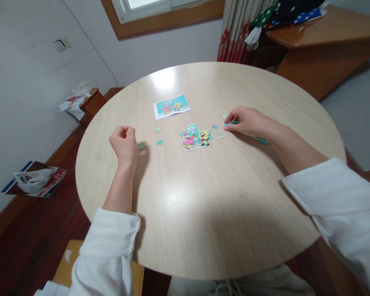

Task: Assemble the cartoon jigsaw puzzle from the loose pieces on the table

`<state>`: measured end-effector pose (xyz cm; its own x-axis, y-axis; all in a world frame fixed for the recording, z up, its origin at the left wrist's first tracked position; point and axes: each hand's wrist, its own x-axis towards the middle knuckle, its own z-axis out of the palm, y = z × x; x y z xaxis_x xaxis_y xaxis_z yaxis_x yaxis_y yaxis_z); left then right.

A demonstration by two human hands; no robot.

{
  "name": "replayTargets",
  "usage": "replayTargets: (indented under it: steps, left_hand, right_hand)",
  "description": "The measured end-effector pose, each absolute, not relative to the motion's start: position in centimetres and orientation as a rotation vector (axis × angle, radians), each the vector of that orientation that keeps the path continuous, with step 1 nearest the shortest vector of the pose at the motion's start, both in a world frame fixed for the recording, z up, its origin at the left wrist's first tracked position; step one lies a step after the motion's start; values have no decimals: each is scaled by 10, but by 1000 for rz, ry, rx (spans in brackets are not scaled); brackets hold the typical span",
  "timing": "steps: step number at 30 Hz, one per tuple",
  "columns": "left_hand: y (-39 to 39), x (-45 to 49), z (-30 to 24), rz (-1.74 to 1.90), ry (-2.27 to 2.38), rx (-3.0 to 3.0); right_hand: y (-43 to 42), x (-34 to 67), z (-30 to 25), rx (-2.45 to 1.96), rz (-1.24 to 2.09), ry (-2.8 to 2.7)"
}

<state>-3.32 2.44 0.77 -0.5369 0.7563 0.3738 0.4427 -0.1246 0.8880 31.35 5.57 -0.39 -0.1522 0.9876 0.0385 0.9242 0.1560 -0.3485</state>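
A partly joined jigsaw puzzle [195, 139] of cartoon figures lies mid-table. To its right, my right hand [249, 121] pinches a small pink and teal puzzle piece [225, 125] between thumb and finger, at the tabletop. Near those fingertips lie a pink piece [214, 127] and a pale green piece [220, 135]. More pieces [261, 140] are partly hidden under my right hand and wrist. On the left, my left hand [123, 144] is curled into a fist with nothing showing in it. Beside it lie a green piece [142, 146] and a teal piece [160, 142].
A printed reference picture [172, 107] lies behind the puzzle on the round wooden table [185, 230]. Another pale piece [158, 130] sits left of the puzzle. Beyond the table are a wooden cabinet [327, 28] with cloth on it, a curtain [234, 28] and a window.
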Motion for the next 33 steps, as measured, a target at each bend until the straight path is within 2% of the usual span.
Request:
replayTargets:
  steps: [33]
  left_hand:
    - [26, -35, 5, 1732, 1849, 1351]
  right_hand:
    - [52, 312, -4, -1631, 475, -2140]
